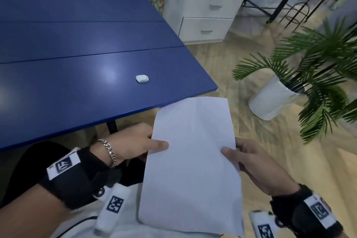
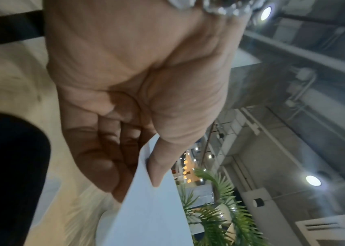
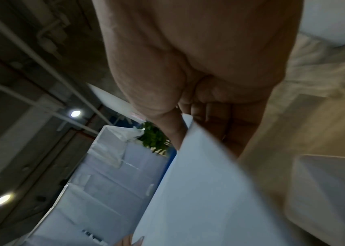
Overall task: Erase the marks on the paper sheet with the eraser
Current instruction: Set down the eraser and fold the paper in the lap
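I hold a white paper sheet (image 1: pixel 191 162) in the air over my lap, off the table's near right corner. My left hand (image 1: pixel 154 146) pinches its left edge, thumb on top and fingers beneath. My right hand (image 1: pixel 230 151) pinches the right edge the same way. No marks show on the sheet's upper face. A small white eraser (image 1: pixel 142 78) lies alone on the blue table (image 1: pixel 67 87), near its right corner, beyond the paper. The left wrist view shows my left hand (image 2: pixel 146 168) with its thumb on the paper (image 2: pixel 146 216); in the right wrist view my right hand (image 3: pixel 183 131) clamps the paper (image 3: pixel 199 199).
A white drawer cabinet (image 1: pixel 204 15) stands on the floor behind the table's right edge. A potted palm in a white pot (image 1: pixel 270 100) sits on the wooden floor to the right. A black table leg (image 1: pixel 112 126) shows under the near edge.
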`<state>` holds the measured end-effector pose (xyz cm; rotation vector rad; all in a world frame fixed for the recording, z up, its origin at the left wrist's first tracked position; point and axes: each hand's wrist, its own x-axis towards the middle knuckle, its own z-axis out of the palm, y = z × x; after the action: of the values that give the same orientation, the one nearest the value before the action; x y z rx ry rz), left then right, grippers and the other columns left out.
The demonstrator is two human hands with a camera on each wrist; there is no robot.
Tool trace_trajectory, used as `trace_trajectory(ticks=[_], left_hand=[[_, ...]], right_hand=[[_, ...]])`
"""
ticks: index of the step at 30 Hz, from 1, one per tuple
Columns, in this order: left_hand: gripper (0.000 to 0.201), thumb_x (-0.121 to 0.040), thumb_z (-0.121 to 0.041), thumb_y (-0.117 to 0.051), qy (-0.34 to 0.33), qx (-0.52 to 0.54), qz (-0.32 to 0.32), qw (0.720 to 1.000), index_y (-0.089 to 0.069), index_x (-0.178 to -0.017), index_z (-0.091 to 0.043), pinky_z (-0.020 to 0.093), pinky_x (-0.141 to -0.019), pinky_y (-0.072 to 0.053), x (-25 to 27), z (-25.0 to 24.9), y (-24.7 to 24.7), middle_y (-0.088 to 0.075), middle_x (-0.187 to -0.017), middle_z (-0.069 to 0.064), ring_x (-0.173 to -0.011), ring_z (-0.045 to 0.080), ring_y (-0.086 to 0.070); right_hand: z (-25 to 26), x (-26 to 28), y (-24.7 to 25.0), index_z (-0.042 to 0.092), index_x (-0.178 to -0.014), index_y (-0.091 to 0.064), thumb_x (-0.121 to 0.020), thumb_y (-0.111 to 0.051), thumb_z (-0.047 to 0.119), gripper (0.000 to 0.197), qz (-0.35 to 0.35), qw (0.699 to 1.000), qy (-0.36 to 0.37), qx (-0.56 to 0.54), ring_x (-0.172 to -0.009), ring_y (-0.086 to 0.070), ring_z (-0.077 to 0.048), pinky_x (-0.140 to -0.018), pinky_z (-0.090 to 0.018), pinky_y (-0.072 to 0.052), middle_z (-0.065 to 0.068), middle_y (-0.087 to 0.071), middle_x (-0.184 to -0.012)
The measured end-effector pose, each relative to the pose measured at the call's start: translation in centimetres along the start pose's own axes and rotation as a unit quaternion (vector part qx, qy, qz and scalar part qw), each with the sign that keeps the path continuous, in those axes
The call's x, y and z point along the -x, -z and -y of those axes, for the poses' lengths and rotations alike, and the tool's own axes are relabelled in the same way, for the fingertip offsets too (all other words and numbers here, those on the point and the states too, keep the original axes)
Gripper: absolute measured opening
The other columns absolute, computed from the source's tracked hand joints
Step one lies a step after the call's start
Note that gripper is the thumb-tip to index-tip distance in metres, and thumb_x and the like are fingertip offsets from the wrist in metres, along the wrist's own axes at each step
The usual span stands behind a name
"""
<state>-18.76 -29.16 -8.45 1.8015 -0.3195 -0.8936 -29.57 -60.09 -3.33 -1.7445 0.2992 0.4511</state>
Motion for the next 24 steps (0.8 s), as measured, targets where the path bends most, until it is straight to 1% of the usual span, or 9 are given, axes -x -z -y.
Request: trace_trajectory(ticks=[3,6,8,10,12,15,18,20,24], left_hand=[[0.019,-0.097,-0.035,-0.078,-0.035,-0.024,-0.001,0.999,-0.082,-0.109,-0.02,0.039,-0.101,-0.056,4.2,-2.0,3.1,-0.081,-0.111,-0.007,-0.106,0.017,-0.077],[0.038,-0.091,-0.05,-0.077,-0.056,-0.033,-0.027,0.997,-0.083,-0.107,-0.016,0.055,-0.109,-0.052,7.9,-2.7,7.0,-0.081,-0.111,0.002,-0.107,0.03,-0.077],[0.029,-0.095,-0.045,-0.078,-0.055,-0.026,-0.081,0.995,-0.084,-0.09,-0.017,0.04,-0.09,-0.06,10.2,-2.6,9.5,-0.082,-0.093,0.007,-0.082,0.026,-0.077],[0.042,-0.088,-0.05,-0.082,-0.037,-0.002,-0.168,0.985,-0.081,-0.082,-0.009,0.028,-0.072,-0.049,12.0,-1.9,12.6,-0.078,-0.083,0.02,-0.068,0.021,-0.064],[0.063,-0.078,-0.06,-0.086,-0.03,0.009,-0.258,0.966,-0.078,-0.092,0.001,0.034,-0.078,-0.05,13.5,-0.6,15.6,-0.078,-0.098,0.026,-0.077,0.024,-0.066],[0.07,-0.069,-0.061,-0.084,-0.016,0.021,-0.379,0.925,-0.079,-0.106,-0.002,0.042,-0.089,-0.062,15.3,1.1,19.1,-0.08,-0.104,0.018,-0.089,0.031,-0.077],[0.063,-0.09,-0.036,-0.084,0.013,-0.006,-0.486,0.874,-0.057,-0.143,-0.012,0.024,-0.082,-0.059,16.4,2.9,20.9,-0.079,-0.109,0.006,-0.093,0.02,-0.075],[0.089,-0.088,-0.038,-0.085,0.021,-0.06,-0.527,0.847,-0.033,-0.158,-0.022,0.033,-0.095,-0.056,17.1,4.4,21.0,-0.067,-0.127,0.004,-0.111,0.02,-0.067],[0.097,-0.074,-0.071,-0.074,0.064,-0.253,-0.445,0.857,-0.041,-0.158,-0.034,0.049,-0.121,-0.033,17.7,7.7,19.5,-0.044,-0.155,-0.001,-0.145,0.025,-0.039]], right_hand=[[3.5,1.5,-1.9,0.015,-0.131,-0.073,-0.106,-0.058,0.017,0.03,0.015,0.998,0.049,0.029,-0.117,-0.074,-0.034,-0.102,-0.054,-0.055,-0.008,-0.077,-0.128],[7.0,0.3,-4.9,0.016,-0.132,-0.073,-0.106,-0.057,0.013,0.03,0.023,0.994,0.101,0.018,-0.117,-0.075,-0.032,-0.101,-0.051,-0.058,-0.007,-0.077,-0.128],[9.3,-1.7,-7.3,0.016,-0.136,-0.068,-0.106,-0.057,0.012,0.032,0.038,0.99,0.137,0.004,-0.119,-0.074,-0.029,-0.1,-0.046,-0.059,-0.006,-0.077,-0.13],[11.2,-4.3,-10.1,0.021,-0.142,-0.056,-0.103,-0.063,0.015,0.04,0.042,0.986,0.158,-0.003,-0.118,-0.075,-0.028,-0.103,-0.054,-0.057,-0.004,-0.078,-0.128],[12.8,-6.9,-13.1,0.04,-0.146,-0.045,-0.099,-0.072,0.017,0.059,0.053,0.983,0.177,0.012,-0.117,-0.074,-0.025,-0.103,-0.058,-0.056,0.0,-0.078,-0.123],[14.2,-10.9,-17.6,0.056,-0.146,-0.037,-0.097,-0.075,0.013,0.076,0.078,0.974,0.212,0.036,-0.112,-0.074,-0.021,-0.093,-0.046,-0.062,-0.001,-0.073,-0.116],[14.7,-14.1,-21.5,0.038,-0.138,-0.057,-0.1,-0.071,0.013,0.048,0.068,0.965,0.235,0.091,-0.099,-0.077,-0.016,-0.079,-0.031,-0.063,-0.001,-0.073,-0.118],[14.4,-15.9,-23.2,0.031,-0.129,-0.068,-0.1,-0.07,0.018,0.032,0.046,0.958,0.238,0.151,-0.09,-0.075,-0.006,-0.075,-0.022,-0.06,0.002,-0.076,-0.115],[13.7,-18.3,-24.7,0.022,-0.139,-0.065,-0.101,-0.067,0.022,0.038,0.015,0.936,0.239,0.26,-0.109,-0.071,-0.015,-0.097,-0.042,-0.061,0.004,-0.072,-0.126]])
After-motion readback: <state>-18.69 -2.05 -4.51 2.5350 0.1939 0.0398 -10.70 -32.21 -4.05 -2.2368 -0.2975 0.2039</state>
